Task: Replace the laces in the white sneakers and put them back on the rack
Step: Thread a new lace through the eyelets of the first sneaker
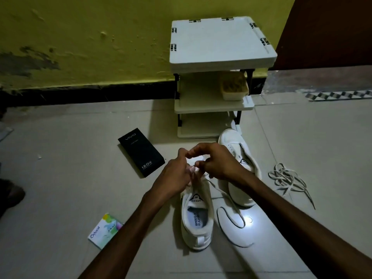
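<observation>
Two white sneakers stand on the tiled floor in front of the white rack (213,106). The near sneaker (197,220) points away from me. My left hand (175,178) and my right hand (217,162) meet over its front, fingers curled, pinching a white lace (231,202) at the eyelets. The lace's free part trails right and loops on the floor. My hands hide the sneaker's toe. The second sneaker (239,162) lies to the right, partly behind my right wrist.
A tangle of loose laces (287,180) lies on the floor at the right. A black phone box (141,152) sits left of my hands, a small Odonil packet (105,230) nearer me. A tub (234,87) stands on the rack's middle shelf. Yellow wall behind.
</observation>
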{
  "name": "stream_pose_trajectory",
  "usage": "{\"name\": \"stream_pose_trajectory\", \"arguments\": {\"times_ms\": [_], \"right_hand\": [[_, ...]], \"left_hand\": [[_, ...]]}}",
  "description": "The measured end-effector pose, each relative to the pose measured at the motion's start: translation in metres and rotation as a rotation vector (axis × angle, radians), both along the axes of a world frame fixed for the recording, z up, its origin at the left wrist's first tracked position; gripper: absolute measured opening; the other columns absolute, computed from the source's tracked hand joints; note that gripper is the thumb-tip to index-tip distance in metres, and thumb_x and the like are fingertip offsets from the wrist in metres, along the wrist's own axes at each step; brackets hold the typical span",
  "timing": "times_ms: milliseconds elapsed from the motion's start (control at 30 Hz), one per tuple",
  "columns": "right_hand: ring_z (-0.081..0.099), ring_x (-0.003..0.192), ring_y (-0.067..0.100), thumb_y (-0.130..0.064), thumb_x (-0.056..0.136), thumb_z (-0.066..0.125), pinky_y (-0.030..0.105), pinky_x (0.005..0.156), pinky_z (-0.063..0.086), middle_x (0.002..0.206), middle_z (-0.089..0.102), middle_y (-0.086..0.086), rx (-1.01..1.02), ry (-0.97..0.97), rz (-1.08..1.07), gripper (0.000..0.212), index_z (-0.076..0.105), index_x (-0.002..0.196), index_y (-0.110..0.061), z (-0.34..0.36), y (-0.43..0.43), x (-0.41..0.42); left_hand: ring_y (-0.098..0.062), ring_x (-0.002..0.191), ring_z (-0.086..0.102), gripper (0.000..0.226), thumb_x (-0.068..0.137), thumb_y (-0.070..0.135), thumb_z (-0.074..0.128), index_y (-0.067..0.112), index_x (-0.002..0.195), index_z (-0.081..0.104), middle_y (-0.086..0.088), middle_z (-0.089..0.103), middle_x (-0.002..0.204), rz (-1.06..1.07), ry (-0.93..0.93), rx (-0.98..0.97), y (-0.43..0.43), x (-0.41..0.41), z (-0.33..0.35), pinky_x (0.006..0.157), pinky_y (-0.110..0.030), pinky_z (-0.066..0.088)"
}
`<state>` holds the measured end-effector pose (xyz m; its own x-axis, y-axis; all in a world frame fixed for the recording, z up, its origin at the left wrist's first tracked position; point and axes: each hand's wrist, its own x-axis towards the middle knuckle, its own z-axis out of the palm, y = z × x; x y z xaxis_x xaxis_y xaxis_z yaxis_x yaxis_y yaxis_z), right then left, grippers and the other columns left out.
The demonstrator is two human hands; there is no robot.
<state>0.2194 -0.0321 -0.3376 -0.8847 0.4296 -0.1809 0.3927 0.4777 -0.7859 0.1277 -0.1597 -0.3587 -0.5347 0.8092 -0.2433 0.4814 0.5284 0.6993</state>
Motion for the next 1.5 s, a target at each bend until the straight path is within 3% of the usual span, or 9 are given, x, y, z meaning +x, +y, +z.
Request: {"name": "stream_pose_trajectory", "arguments": {"times_ms": [233, 400, 567, 767, 867, 933, 1133, 1400, 1500], "right_hand": [[0.070, 0.070, 0.020, -0.007, 0.085, 0.071, 0.037, 0.071, 0.061, 0.078, 0.073, 0.009, -0.067, -0.135, 0.064, 0.015, 0.070, 0.077, -0.020, -0.014, 0.005, -0.001], [0.062, 0.055, 0.007, -0.017, 0.078, 0.080, 0.032, 0.069, 0.059, 0.058, 0.065, -0.007, 0.093, -0.139, -0.012, 0.017, 0.072, 0.065, -0.024, -0.026, 0.009, 0.003], [0.067, 0.071, 0.007, -0.022, 0.077, 0.081, 0.027, 0.068, 0.058, 0.085, 0.074, -0.004, 0.069, -0.123, 0.056, 0.016, 0.075, 0.091, -0.024, -0.030, 0.005, 0.003], [0.070, 0.071, 0.014, -0.022, 0.075, 0.080, 0.039, 0.074, 0.058, 0.074, 0.074, -0.001, 0.084, -0.062, -0.050, 0.005, 0.076, 0.075, -0.023, -0.044, -0.005, -0.001], [0.070, 0.070, 0.014, -0.019, 0.078, 0.077, 0.040, 0.075, 0.058, 0.071, 0.074, -0.001, 0.040, -0.072, -0.076, 0.011, 0.075, 0.069, -0.025, -0.049, -0.008, 0.002], [0.070, 0.073, 0.014, -0.022, 0.080, 0.075, 0.037, 0.076, 0.057, 0.074, 0.074, -0.001, 0.087, -0.084, -0.097, 0.010, 0.075, 0.071, -0.024, -0.052, -0.008, 0.003], [0.066, 0.085, 0.015, -0.027, 0.084, 0.067, 0.016, 0.058, 0.039, 0.087, 0.074, -0.001, 0.197, -0.219, -0.075, 0.009, 0.074, 0.080, -0.023, -0.060, -0.017, -0.001], [0.067, 0.082, 0.023, -0.036, 0.083, 0.064, 0.030, 0.071, 0.053, 0.088, 0.072, 0.002, 0.273, -0.231, -0.079, 0.018, 0.075, 0.087, -0.022, -0.073, -0.030, -0.002], [0.067, 0.080, 0.024, -0.024, 0.080, 0.064, 0.030, 0.069, 0.053, 0.084, 0.072, 0.005, 0.257, -0.219, -0.084, 0.013, 0.074, 0.083, -0.017, -0.069, -0.034, -0.003]], "left_hand": [[-0.008, 0.054, 0.060, 0.014, 0.099, 0.016, 0.050, 0.026, 0.107, 0.044, -0.002, 0.071, 0.071, 0.042, -0.053, 0.039, -0.003, -0.007, -0.003, 0.061, -0.032, 0.054], [-0.003, 0.058, 0.063, 0.015, 0.086, 0.023, 0.073, 0.022, 0.071, 0.069, 0.009, 0.067, 0.061, 0.186, 0.072, 0.100, -0.008, -0.009, -0.010, 0.067, -0.028, 0.055], [0.001, 0.059, 0.064, 0.022, 0.089, 0.001, 0.062, 0.015, 0.085, 0.078, 0.003, 0.071, 0.069, 0.197, -0.038, 0.091, -0.008, -0.002, -0.012, 0.062, -0.010, 0.050], [-0.021, 0.073, 0.073, 0.024, 0.090, -0.001, 0.059, 0.023, 0.089, 0.059, -0.004, 0.072, 0.077, 0.358, -0.234, 0.126, -0.005, 0.001, -0.018, 0.076, -0.039, 0.060], [-0.017, 0.086, 0.069, 0.006, 0.091, 0.027, 0.064, 0.026, 0.095, 0.061, 0.000, 0.070, 0.093, 0.286, -0.080, -0.013, -0.013, -0.001, -0.020, 0.082, -0.035, 0.056], [-0.014, 0.094, 0.064, 0.027, 0.085, 0.041, 0.068, 0.024, 0.105, 0.062, 0.005, 0.066, 0.101, 0.176, 0.024, -0.167, -0.019, 0.002, -0.021, 0.084, -0.028, 0.050], [-0.020, 0.105, 0.061, 0.037, 0.088, 0.038, 0.066, 0.016, 0.117, 0.059, -0.004, 0.061, 0.117, 0.175, 0.235, -0.235, -0.020, 0.038, -0.033, 0.083, -0.025, 0.044], [-0.016, 0.093, 0.067, 0.021, 0.082, 0.020, 0.068, 0.020, 0.103, 0.075, 0.003, 0.074, 0.101, 0.425, -0.193, -0.133, -0.030, 0.015, -0.035, 0.085, -0.028, 0.052], [-0.019, 0.086, 0.068, 0.023, 0.077, 0.014, 0.071, 0.020, 0.098, 0.077, -0.002, 0.075, 0.097, 0.471, -0.321, -0.097, -0.032, 0.010, -0.035, 0.072, -0.026, 0.052]]}}
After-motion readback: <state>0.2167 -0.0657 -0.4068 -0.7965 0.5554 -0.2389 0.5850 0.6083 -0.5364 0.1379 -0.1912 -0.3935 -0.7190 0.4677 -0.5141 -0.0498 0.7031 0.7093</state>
